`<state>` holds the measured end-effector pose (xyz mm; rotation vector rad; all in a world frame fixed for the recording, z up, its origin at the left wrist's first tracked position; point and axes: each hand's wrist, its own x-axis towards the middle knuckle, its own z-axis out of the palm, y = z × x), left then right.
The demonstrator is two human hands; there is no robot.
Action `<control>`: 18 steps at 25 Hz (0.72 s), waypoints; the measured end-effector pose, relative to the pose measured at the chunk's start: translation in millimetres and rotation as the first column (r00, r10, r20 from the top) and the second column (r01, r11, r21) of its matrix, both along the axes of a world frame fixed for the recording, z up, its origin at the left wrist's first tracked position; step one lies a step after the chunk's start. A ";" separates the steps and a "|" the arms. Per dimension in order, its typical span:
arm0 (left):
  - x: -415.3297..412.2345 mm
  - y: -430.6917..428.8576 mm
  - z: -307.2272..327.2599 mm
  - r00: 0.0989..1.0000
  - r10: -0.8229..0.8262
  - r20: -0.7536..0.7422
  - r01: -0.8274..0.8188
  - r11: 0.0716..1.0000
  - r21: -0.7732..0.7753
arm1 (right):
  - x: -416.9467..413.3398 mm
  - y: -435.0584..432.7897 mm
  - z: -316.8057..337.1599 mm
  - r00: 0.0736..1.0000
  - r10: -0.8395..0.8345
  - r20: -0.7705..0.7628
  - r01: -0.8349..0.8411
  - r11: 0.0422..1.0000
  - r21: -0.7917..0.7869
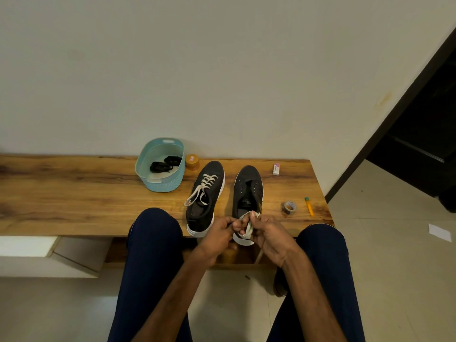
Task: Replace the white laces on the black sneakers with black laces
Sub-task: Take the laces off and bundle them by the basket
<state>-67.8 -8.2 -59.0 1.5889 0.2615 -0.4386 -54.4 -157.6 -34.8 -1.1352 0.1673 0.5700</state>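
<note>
Centrally, at the near edge of the bench, the left hand and right hand meet over the heel of the right shoe. Both hands grasp the white lace. It is looped around the left fingers, and the right hand's curled fingers clench it. One tail hangs below the right hand, past the bench edge.

The right shoe's eyelets are bare. The left shoe, just beside it, is laced in white, with loose ends lying across its opening. Both shoes point toward the wall, heels at the near edge.

The basket stands behind and left of the left shoe and holds the black laces in two bundles. A jar sits just beside the basket's right side.

Right of the right shoe are three items:
- A small box stands near the back edge.
- The tape and marker lie near the right end, apart from each other.

A strip of bench top shows between the shoes, and a long stretch runs left of the basket. The knees flank the hands, and the left one covers the near edge beside the left shoe. The bench ends just past the marker. Beyond it is floor, where a paper lies.
</note>
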 end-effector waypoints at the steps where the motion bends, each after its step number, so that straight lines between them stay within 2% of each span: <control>1: 1.0 -2.8 -0.7 1.000 0.018 0.023 -0.020 0.998 0.059 | -0.6 4.9 -3.7 0.999 -0.042 -0.004 0.042 0.998 -0.052; 3: 3.1 -4.3 -3.0 0.994 0.084 0.072 -0.093 0.986 0.136 | -1.7 10.4 -13.9 0.996 -0.074 0.055 0.084 0.972 -0.217; 4: 3.9 -3.7 -4.0 0.989 0.113 0.093 -0.125 0.983 0.133 | -1.5 11.4 -15.2 0.994 -0.083 0.078 0.099 0.966 -0.237; 8: 4.2 -1.3 -5.9 0.986 0.099 0.136 -0.114 0.987 0.111 | 1.4 5.1 -9.2 0.981 -0.186 -0.049 0.189 0.979 0.075; 12: 2.6 -4.1 -3.8 0.982 0.081 0.169 -0.098 0.991 0.091 | 2.4 11.9 -12.0 0.970 -0.238 -0.055 0.243 0.959 0.149; 15: -1.7 -8.7 -4.4 0.975 0.094 0.204 -0.107 0.993 0.053 | -0.8 19.9 -7.2 0.979 -0.199 -0.035 0.201 0.940 0.276; 18: -1.3 -8.2 -6.6 0.954 0.107 0.279 -0.139 0.985 0.099 | -1.6 25.7 -6.8 0.966 -0.253 -0.048 0.254 0.911 0.324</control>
